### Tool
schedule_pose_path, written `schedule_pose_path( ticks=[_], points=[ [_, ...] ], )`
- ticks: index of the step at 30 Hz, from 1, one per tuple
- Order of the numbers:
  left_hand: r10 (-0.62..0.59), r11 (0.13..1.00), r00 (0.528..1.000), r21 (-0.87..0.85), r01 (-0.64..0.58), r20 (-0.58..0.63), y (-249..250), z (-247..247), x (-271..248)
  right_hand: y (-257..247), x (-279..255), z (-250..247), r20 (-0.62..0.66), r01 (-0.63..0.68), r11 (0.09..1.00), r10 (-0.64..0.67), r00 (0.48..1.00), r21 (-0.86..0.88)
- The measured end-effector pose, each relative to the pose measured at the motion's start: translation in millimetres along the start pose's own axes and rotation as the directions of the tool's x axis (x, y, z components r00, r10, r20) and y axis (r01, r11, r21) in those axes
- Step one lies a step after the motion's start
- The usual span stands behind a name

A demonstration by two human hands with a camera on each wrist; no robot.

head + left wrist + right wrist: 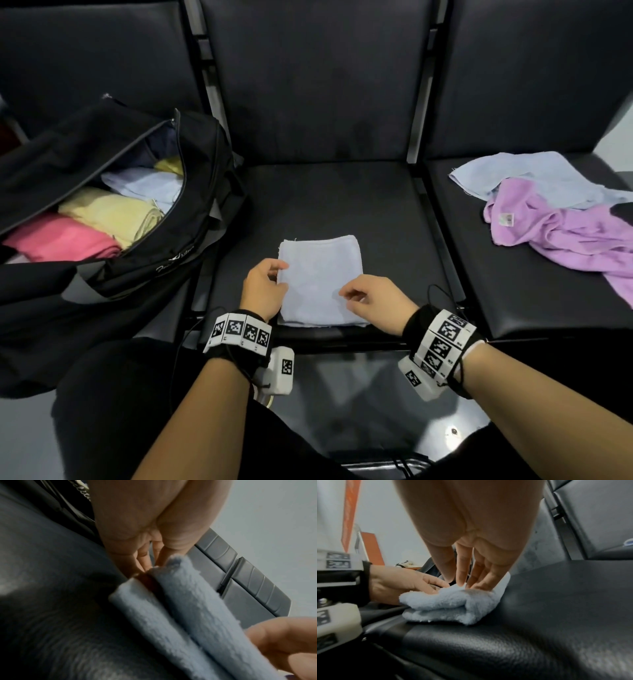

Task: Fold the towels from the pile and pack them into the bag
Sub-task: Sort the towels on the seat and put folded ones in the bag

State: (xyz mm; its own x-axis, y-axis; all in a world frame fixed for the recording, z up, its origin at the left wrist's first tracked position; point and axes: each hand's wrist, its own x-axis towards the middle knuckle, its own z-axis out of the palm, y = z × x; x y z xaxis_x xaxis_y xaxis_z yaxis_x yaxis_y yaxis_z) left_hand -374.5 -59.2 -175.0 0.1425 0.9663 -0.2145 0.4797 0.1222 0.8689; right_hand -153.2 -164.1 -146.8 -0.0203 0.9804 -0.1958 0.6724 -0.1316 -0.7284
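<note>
Inspected at the folding stage. Folded pale-blue towel (320, 279) found flat on the middle seat (325, 198), near edge close to the seat's front lip, long axis running from front lip toward the backrest.

Left hand (263, 287) located at the towel's left edge, fingers slipped between the folded layers per the left wrist view, thumb on top: gripping that edge. Right hand (371, 301) located at the towel's near right corner, fingers curled down onto the top layer; pinching or merely pressing could not be determined.

Bag (191, 192) noted lying open to the left of the towel, on the neighbouring seat, already holding pink, yellow and pale-blue folded towels. Unfolded pile (555, 219), lilac over pale blue, noted well to the right of the towel.

Judged: the coming move a carry leftward into the bag, or one further fold first. Left hand on the side toward the bag; right hand on the far side, obliged to cross the towel's width.
</note>
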Motion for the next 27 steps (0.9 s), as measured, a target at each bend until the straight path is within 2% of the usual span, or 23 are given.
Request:
schedule_pose_path(
  ticks=[4, 6, 8, 10, 12, 15, 17, 19, 22, 24, 25, 27],
  points=[
    [0.015, 0.999, 1.0, 0.028, -0.015, 0.0, 2, 1, -1, -5, -5, 2, 0.066, 0.089, 0.987, -0.081, 0.995, -0.137],
    [0.024, 0.988, 0.999, 0.154, -0.018, -0.041, 5, 0, -2, -8, -7, 3, 0.108, 0.156, 0.969, -0.137, 0.985, -0.191],
    [0.071, 0.954, 0.995, 0.296, -0.045, -0.077, 10, -3, -3, -10, -9, 6, 0.096, 0.214, 0.943, -0.196, 0.976, -0.254],
    [0.146, 0.924, 0.988, 0.366, -0.116, -0.057, 18, -3, -8, -8, -10, 12, 0.084, 0.242, 0.904, -0.227, 0.97, -0.353],
    [0.215, 0.89, 0.976, 0.403, -0.21, 0.035, 28, 1, -16, -5, -12, 20, 0.093, 0.235, 0.83, -0.218, 0.972, -0.507],
    [0.184, 0.785, 0.929, 0.521, -0.336, 0.322, 39, 15, -35, -1, -13, 29, 0.055, 0.221, 0.735, -0.244, 0.968, -0.641],
    [0.102, 0.672, 0.909, 0.646, -0.363, 0.405, 40, 25, -44, -1, -10, 29, 0.011, 0.236, 0.739, -0.295, 0.956, -0.631],
    [0.083, 0.609, 0.919, 0.711, -0.353, 0.386, 39, 30, -48, -2, -4, 24, -0.048, 0.191, 0.833, -0.251, 0.967, -0.52],
    [0.128, 0.548, 0.933, 0.76, -0.349, 0.337, 38, 29, -46, 0, 1, 8, -0.136, 0.067, 0.985, -0.09, 0.987, -0.16],
    [0.162, 0.556, 0.937, 0.756, -0.345, 0.309, 36, 27, -42, 3, -1, -1, -0.222, 0.073, 0.997, -0.074, 0.972, -0.012],
    [0.181, 0.573, 0.938, 0.743, -0.345, 0.296, 35, 26, -40, 3, -3, -3, -0.245, 0.095, 0.995, -0.098, 0.965, -0.024],
    [0.214, 0.607, 0.937, 0.714, -0.349, 0.277, 35, 26, -38, 1, -8, 0, -0.229, 0.127, 0.978, -0.163, 0.96, -0.163]
  ],
)
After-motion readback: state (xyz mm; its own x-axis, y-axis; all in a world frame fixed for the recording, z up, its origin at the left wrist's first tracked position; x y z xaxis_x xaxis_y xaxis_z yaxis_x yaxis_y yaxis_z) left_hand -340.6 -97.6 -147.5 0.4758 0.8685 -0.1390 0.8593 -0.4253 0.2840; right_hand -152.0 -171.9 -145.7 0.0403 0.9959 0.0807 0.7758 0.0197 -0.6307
